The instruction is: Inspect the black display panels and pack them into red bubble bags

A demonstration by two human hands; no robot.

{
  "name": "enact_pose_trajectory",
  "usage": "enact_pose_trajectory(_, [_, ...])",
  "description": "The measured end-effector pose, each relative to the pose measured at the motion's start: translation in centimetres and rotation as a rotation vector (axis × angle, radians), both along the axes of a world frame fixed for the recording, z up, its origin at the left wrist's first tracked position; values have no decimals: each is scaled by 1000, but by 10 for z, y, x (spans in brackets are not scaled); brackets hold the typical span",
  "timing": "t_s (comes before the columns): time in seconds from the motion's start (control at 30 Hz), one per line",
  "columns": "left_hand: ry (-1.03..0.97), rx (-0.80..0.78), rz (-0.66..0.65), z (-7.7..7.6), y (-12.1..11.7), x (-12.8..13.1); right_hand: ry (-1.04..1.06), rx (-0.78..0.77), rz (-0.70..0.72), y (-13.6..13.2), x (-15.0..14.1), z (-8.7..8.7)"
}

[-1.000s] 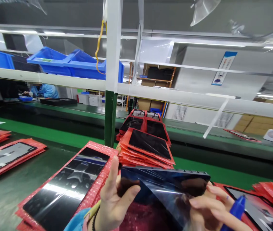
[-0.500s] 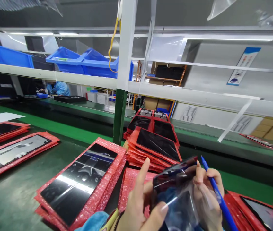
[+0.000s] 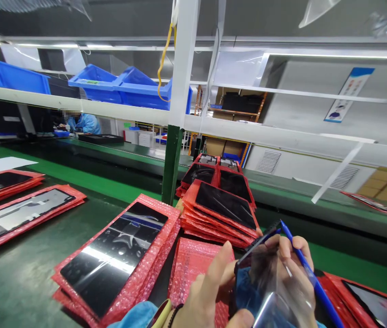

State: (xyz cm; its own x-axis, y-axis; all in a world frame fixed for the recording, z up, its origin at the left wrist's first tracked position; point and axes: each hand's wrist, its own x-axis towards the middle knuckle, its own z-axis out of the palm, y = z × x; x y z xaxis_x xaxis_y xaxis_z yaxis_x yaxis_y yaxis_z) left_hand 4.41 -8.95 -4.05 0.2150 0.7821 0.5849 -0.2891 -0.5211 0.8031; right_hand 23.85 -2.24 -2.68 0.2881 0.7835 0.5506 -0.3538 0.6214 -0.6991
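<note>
Dark screen panel point(image 3: 248, 284), held tilted in the air above the table point(image 3: 19, 284) between two bare hands, with a clear, creased film point(image 3: 280, 296) across its right part. The left hand point(image 3: 203, 296) grips the panel's left edge, thumb in front and fingers behind, the index finger straightened out. The right hand point(image 3: 297, 278), partly seen through the film, has its fingers curled closed about a blue pen point(image 3: 311, 275); whether they also pinch the panel or only the film cannot be told. Should the right hand have film alone, the panel could swing or slip from the one-sided left grip; the pen, its upper end beside the panel's top corner, could scratch or mark the glass if the fingers turn; bare fingertips could leave smudges. Just left of the panel lies a red bubble-wrap sleeve point(image 3: 193, 259); beyond the panel, a stack of red-wrapped screens point(image 3: 226, 209), onto which a dropped panel might knock; farther left, a glossy black screen point(image 3: 114, 259) on red wrap and a silver-backed panel point(image 3: 26, 216); to its right, another red-wrapped pile point(image 3: 337, 296); far behind it, a green post point(image 3: 172, 164) and blue bins point(image 3: 142, 95).
</note>
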Motion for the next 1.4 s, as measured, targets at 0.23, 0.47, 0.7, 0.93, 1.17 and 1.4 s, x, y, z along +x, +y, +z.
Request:
enact_pose_trajectory(0.23, [9,18,117,15,-6,3,9,-48,35,-1,-2,-2])
enact_pose_trajectory(0.47, [-190,-41,-99,33,2,2,-89,-187,-51,-2,-1,3])
enact_pose_trajectory(0.7, [-229,-181,-206,41,9,-10,-13,-357,16,-1,-8,6])
enact_pose_trajectory(0.93, [-387,-327,-219,34,21,-12,88,-480,-21,0,-4,4])
enact_pose_trajectory(1.17, [-473,-399,-108,37,29,-10,222,-590,-63,-1,-1,7])
enact_pose_trajectory(1.4, [-536,-500,-196,47,33,-9,192,-486,-41,7,4,5])
